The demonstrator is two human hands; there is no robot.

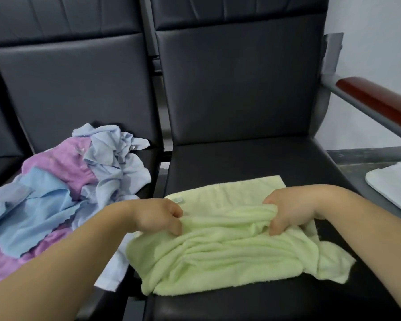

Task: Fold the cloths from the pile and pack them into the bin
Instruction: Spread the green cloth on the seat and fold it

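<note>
A light green towel (pixel 227 253) lies bunched on the black seat (pixel 241 158) of the right-hand chair, its far part flat and its near part in folds. My left hand (pixel 158 216) grips a ridge of the towel at its left side. My right hand (pixel 287 212) grips the same ridge at its right side, fingers curled into the fabric. A pile of blue and purple cloths (pixel 63 181) covers the seat of the left-hand chair. A white bin (pixel 394 186) shows partly at the right edge.
Dark padded chair backs (pixel 236 84) rise behind both seats. A red-brown armrest (pixel 380 100) on a grey bar sticks out at the right. Grey floor lies beyond the right chair, beside the bin.
</note>
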